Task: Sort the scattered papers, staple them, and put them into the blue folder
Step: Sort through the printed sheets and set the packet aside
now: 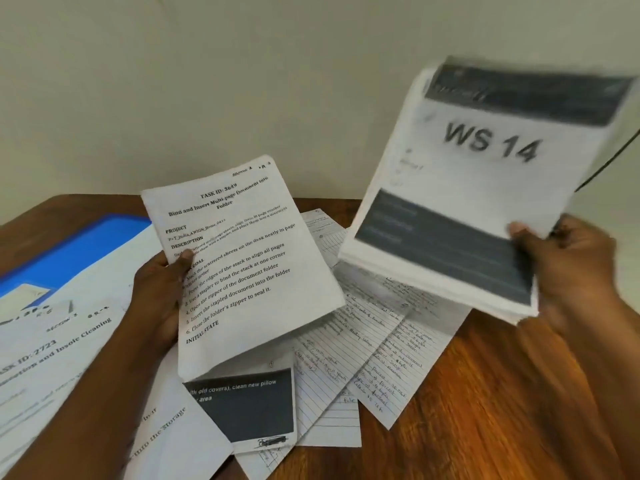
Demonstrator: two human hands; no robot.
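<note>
1. Head view: the person's left hand [162, 292] holds a printed sheet [242, 261] up off the wooden table [502, 403]. The thumb is pinched onto the sheet's left edge and the fingers are curled behind it. The sheet is headed "TASK ID: 3649" and carries a numbered list.
2. The right hand [568, 268] grips a thick stack of papers [464, 188] by its lower right corner, thumb on the top page and fingers wrapped underneath. The stack is raised and tilted above the table, and it looks blurred. Its top page reads "WS 14", with dark bands above and below.
3. The two held bundles are apart, the single sheet to the left and lower, the stack to the right and higher.
4. The blue folder [86, 247] lies flat at the left of the table, near the far edge. Much of it is covered by a white printed page [52, 348] with the words "Insole Cleaning".
5. More loose papers lie scattered on the table under and between the hands: lined handwritten sheets [363, 355] fanned over each other, and a page with a dark panel [252, 407] mentioning a "clean new pillow".
6. A plain pale wall [242, 81] stands behind the table, and a thin dark cable [609, 161] runs down it at the right edge.
7. I cannot make out a stapler anywhere among the papers.
</note>
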